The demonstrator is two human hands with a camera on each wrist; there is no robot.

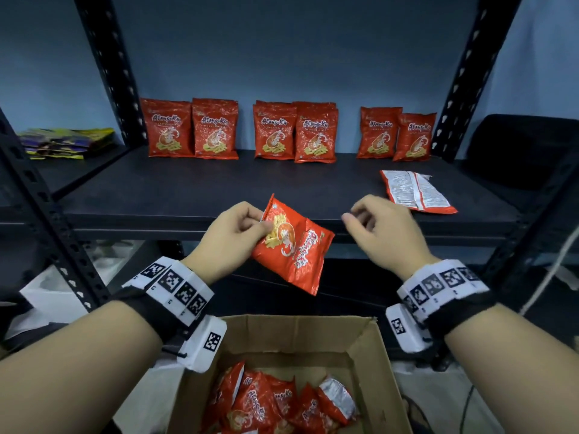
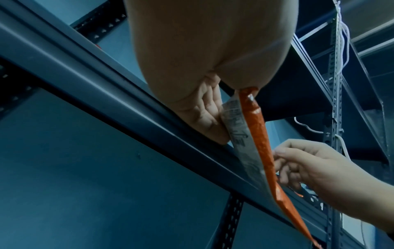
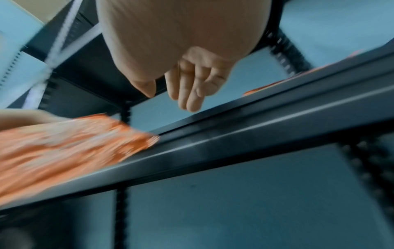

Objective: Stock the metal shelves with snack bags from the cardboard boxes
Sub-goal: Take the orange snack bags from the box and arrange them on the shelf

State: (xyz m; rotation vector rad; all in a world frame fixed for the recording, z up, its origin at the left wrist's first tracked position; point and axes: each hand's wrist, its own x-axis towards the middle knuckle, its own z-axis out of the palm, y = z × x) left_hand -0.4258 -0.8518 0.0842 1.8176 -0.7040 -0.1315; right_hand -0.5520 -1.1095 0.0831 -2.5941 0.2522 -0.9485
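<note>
Before dark shelf (image 1: 219,195), left fingers (image 1: 250,225) pinch snack bag (image 1: 293,245).

Six upright bags (image 1: 288,131) line the shelf (image 1: 219,186) rear; one bag (image 1: 416,191) lies flat front-right; the box (image 1: 360,346) sits below, in front.

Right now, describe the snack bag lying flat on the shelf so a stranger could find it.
Start at the black metal shelf and go to its front right. The flat bag lies there alone, white printed back facing up, while the other red bags stand along the back wall.
</note>
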